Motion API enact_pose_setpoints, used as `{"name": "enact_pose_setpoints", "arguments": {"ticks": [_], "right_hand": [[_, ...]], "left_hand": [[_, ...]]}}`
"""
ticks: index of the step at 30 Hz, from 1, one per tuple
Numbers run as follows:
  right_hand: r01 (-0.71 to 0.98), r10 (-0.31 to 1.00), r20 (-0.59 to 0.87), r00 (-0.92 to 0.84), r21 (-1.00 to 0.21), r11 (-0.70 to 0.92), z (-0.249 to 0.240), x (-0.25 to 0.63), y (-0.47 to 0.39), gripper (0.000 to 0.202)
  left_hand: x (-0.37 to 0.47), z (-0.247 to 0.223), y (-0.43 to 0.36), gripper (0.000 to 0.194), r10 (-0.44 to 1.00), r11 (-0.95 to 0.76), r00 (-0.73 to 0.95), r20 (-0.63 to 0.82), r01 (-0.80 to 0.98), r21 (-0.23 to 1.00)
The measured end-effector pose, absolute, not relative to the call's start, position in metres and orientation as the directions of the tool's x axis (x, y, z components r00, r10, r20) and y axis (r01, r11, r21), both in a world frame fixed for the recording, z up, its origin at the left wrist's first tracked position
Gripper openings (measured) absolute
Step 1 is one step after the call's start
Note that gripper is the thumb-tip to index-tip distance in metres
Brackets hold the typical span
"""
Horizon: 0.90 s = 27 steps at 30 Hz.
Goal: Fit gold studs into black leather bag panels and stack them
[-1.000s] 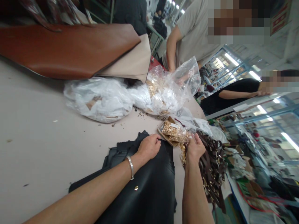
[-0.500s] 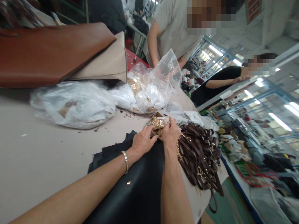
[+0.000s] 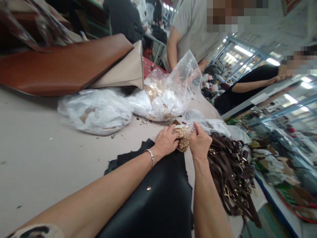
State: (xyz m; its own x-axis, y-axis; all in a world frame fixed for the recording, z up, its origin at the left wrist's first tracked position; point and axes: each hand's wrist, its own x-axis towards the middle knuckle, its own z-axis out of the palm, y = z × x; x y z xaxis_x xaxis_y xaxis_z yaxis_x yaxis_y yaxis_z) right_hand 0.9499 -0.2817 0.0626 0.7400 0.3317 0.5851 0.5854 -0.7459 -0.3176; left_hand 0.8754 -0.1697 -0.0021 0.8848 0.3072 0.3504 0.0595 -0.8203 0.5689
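My left hand (image 3: pixel 166 140) and my right hand (image 3: pixel 199 142) both grip a small clear packet of gold metal fittings (image 3: pixel 183 137), held between them just above the table. My left wrist wears a silver bangle. Beneath my forearms lies a stack of black leather pieces (image 3: pixel 158 198), one with a gold stud. Right of my right hand is a heap of dark brown straps (image 3: pixel 231 172) with gold clasps.
White plastic bags (image 3: pixel 96 110) and a clear bag of gold parts (image 3: pixel 170 89) lie on the beige table (image 3: pixel 37 148). Brown and tan leather panels (image 3: pixel 69 66) rest behind them. A person in a grey shirt (image 3: pixel 193 26) stands across; another person in black (image 3: pixel 250 82) sits at right.
My left hand left the black leather and joined my right hand on the packet of gold fittings. The packet came up off the table's cardboard tray toward me.
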Motion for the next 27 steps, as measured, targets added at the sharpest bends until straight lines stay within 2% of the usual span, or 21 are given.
{"name": "enact_pose_setpoints", "arguments": {"ticks": [3,9,13,18,20,24,27], "right_hand": [[0.633,0.395,0.572,0.719,-0.305,-0.712,0.059,0.948,-0.279,0.041],[0.633,0.407,0.538,0.738,-0.341,-0.695,0.046,0.937,-0.269,0.042],[0.655,0.474,0.474,0.742,-0.364,-0.662,0.036,0.934,-0.255,0.039],[0.624,0.445,0.448,0.776,-0.435,-0.649,0.029,0.933,-0.248,0.036],[0.622,0.444,0.438,0.782,-0.492,-0.610,0.030,0.932,-0.250,0.038],[0.565,0.476,0.368,0.799,-0.729,-0.385,0.034,0.928,-0.260,0.059],[0.545,0.473,0.363,0.803,-0.769,-0.334,0.039,0.928,-0.291,0.058]], "left_hand": [[0.884,-0.001,-0.172,0.020,0.310,-0.827,0.890,0.335,0.078,0.558],[0.905,-0.001,-0.170,0.021,0.360,-0.783,0.891,0.277,0.128,0.609],[0.907,-0.010,-0.162,0.021,0.512,-0.678,0.835,0.204,0.247,0.692],[0.889,-0.015,-0.167,0.021,0.632,-0.577,0.751,0.189,0.294,0.762],[0.881,-0.012,-0.174,0.026,0.662,-0.557,0.720,0.208,0.287,0.779],[0.876,-0.004,-0.186,0.017,0.653,-0.580,0.713,0.257,0.252,0.775],[0.879,-0.003,-0.190,0.022,0.630,-0.605,0.724,0.281,0.230,0.762]]}}
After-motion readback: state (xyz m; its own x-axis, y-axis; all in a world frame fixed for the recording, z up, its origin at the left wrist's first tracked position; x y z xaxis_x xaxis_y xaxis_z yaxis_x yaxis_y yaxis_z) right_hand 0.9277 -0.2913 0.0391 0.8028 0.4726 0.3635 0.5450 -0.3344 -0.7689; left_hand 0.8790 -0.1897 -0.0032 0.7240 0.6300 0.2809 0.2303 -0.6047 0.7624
